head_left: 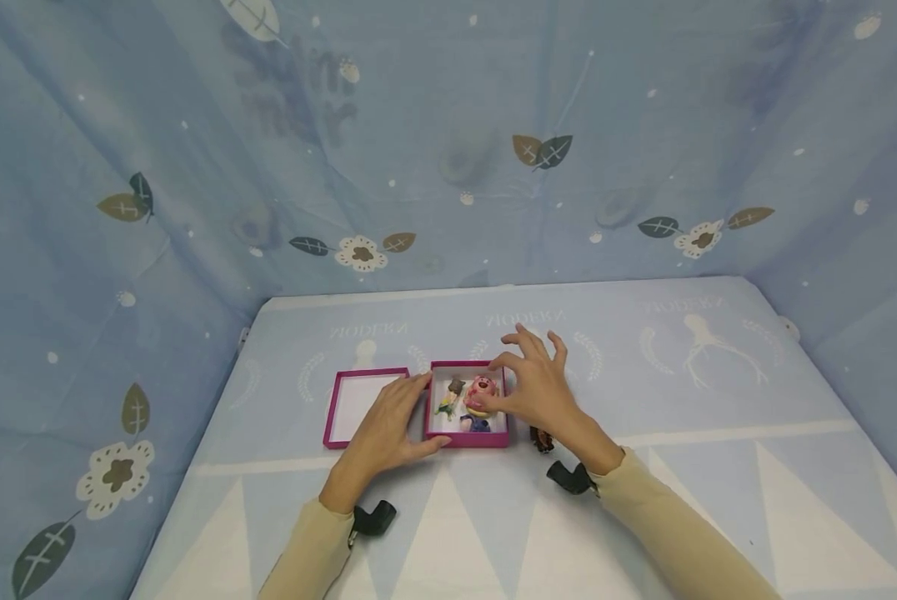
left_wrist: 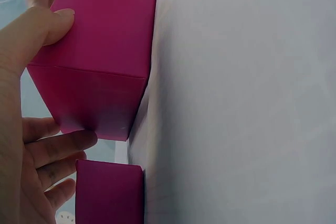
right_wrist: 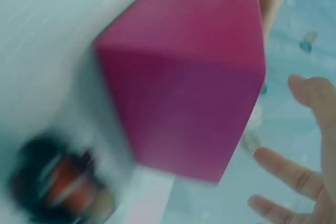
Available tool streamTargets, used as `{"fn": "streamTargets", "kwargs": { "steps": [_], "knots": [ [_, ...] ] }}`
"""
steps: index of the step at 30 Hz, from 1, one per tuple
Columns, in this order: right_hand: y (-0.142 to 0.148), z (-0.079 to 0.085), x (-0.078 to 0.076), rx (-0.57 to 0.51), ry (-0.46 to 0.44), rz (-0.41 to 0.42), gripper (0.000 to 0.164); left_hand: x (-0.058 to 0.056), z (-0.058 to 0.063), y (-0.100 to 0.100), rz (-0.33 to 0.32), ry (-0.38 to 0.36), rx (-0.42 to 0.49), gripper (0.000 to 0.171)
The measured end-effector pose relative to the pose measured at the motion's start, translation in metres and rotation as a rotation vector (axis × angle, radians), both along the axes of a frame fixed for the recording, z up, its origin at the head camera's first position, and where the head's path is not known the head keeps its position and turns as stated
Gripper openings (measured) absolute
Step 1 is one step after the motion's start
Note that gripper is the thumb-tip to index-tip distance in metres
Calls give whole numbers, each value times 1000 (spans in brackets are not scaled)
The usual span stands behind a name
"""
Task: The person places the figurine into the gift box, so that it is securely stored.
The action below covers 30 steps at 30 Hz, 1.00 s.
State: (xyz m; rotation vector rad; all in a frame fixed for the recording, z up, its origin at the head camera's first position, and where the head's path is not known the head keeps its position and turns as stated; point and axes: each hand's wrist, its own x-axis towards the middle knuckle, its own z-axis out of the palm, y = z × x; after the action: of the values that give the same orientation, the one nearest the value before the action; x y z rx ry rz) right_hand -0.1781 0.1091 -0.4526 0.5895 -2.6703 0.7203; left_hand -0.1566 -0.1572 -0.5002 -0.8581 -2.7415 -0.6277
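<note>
A magenta box (head_left: 467, 440) with a white inside stands on the table. Inside it lie a pink figurine (head_left: 482, 385), a small green-and-yellow figurine (head_left: 448, 400) and a figurine with a blue-purple part (head_left: 475, 424). My left hand (head_left: 390, 425) holds the box at its left corner, thumb (left_wrist: 55, 27) on the front wall and fingertips against the left wall. Over the box's right side hovers my right hand (head_left: 542, 387), thumb and fingers spread apart. The right wrist view shows nothing between its fingers (right_wrist: 289, 171).
Left of the box lies a magenta lid (head_left: 332, 408) with a white inside, partly behind my left hand. A dark figurine with some orange (head_left: 542, 439) lies right of the box, blurred in the right wrist view. Patterned blue cloth (head_left: 448, 167) hangs behind the table.
</note>
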Motion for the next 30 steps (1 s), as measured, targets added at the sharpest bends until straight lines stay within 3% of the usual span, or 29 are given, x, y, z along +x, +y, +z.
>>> {"fn": "streamTargets", "kwargs": {
  "steps": [8, 17, 25, 30],
  "knots": [
    [46, -8, 13, -91, -2, -59, 40, 0, 1, 0, -6, -22, 2, 99],
    [78, -31, 27, -261, 97, 44, 46, 0, 0, 0, 5, -35, 5, 99],
    [88, -42, 29, -267, 117, 58, 52, 1, 3, 0, 0, -38, 17, 98],
    [90, -44, 30, -265, 77, 86, 52, 1, 3, 2, -4, -38, 16, 99]
  ]
}}
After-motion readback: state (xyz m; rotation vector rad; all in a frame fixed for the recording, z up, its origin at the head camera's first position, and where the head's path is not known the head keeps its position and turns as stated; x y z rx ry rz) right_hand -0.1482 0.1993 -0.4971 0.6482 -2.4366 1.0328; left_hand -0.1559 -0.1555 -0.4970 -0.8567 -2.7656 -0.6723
